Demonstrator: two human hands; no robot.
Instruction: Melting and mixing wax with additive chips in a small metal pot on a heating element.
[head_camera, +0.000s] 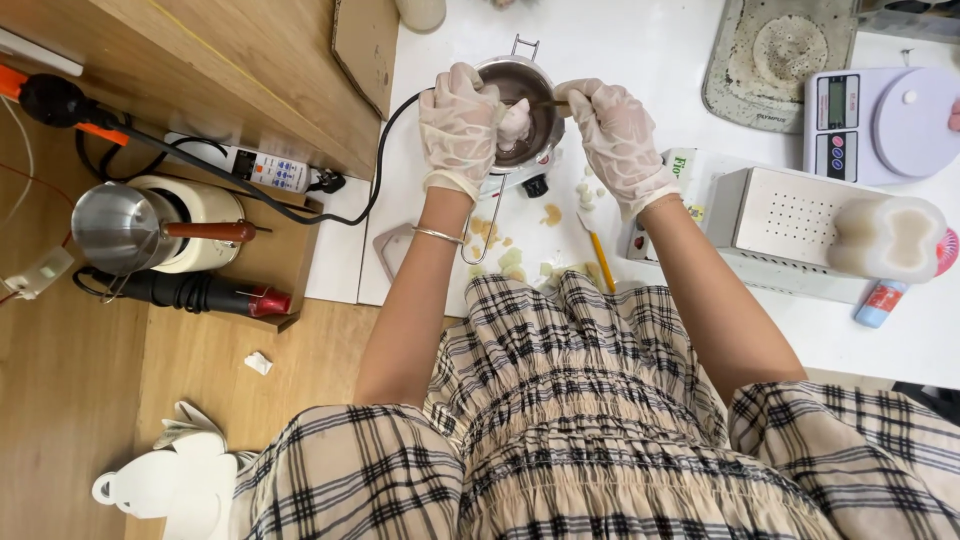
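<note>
Holding a pale wax lump (515, 122) over the small metal melting pot (537, 85), left hand (460, 125) pinched around it so scrapings drop inside. Right hand (618, 130) closed on a thin tool (548, 103), tip reaching into the pot. Wax crumbs (512, 258) scattered just below the pot.

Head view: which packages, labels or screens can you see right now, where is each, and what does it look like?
Digital scale: far right of the white table, pale lilac, small dark screen.
Small carton: beside the right hand, white with green print.
Tube: right table edge, light blue with a red label.
Power strip: wooden bench, left, white with a blue label.
</note>
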